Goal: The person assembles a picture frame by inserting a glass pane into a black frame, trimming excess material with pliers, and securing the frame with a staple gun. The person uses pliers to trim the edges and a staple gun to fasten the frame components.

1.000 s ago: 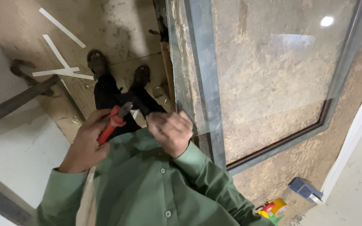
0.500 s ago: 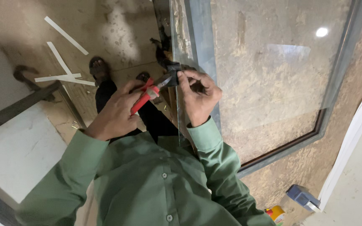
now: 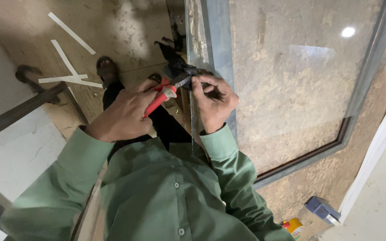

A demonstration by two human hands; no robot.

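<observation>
Left hand (image 3: pixel 123 114) grips red-handled pliers (image 3: pixel 164 96), long axis pointing up-right to the glass pane edge (image 3: pixel 193 44); right hand (image 3: pixel 214 100) pinches black strip (image 3: pixel 179 70) at the tip.

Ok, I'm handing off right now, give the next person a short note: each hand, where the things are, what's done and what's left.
Left hand: closed round the red handles of the pliers, whose nose points at the edge of the glass panel.
Right hand: fingers pinch a small dark piece at the panel's edge, right at the pliers' tip.
Things: the panel stands on its framed edge in front of the person; white strips lie on the floor to the left.
Done: pliers and fingers have met at the dark piece.
Left: whether the piece is gripped or loose cannot be told; check before pulling.
</observation>
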